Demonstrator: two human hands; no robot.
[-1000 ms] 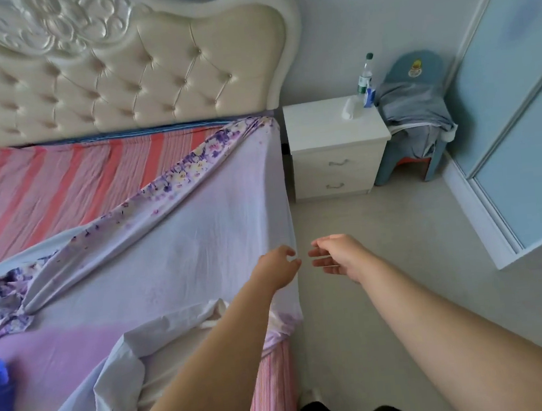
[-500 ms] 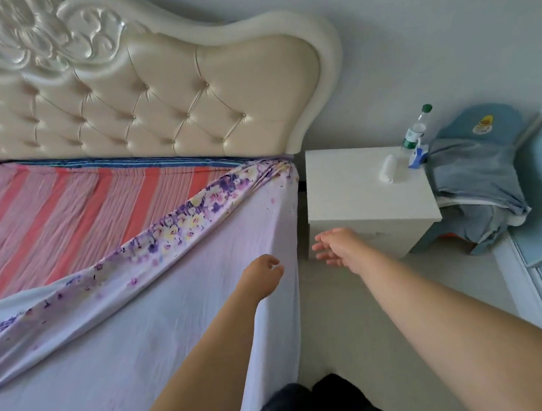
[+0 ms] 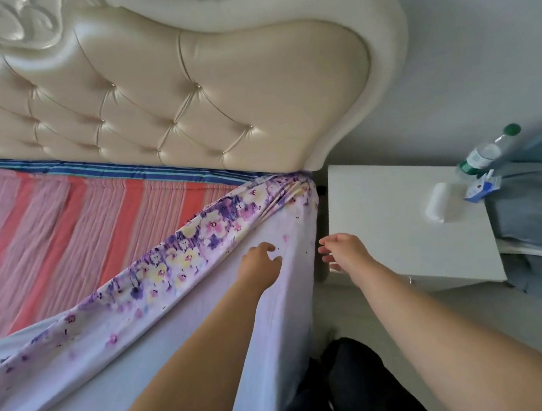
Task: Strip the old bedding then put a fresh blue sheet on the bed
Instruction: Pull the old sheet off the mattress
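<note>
Freeing the last head-end corner of the old floral sheet

Head view: the floral sheet (image 3: pixel 200 242) is folded back diagonally across the bed, baring the striped mattress cover (image 3: pixel 66 225), but its corner is caught at the foot of the headboard (image 3: pixel 218 87), just beside the nightstand (image 3: pixel 395 200). The left hand (image 3: pixel 260 264) hovers over the sheet below that corner, fingers loosely curled, holding nothing; the right hand (image 3: pixel 347 252) reaches into the gap beside the nightstand, fingers relaxed and empty. Best, I judge, to grip the cloth close to the caught corner with both hands and lift up and away from the headboard, not yank sideways. No blue sheet shows here.
</note>
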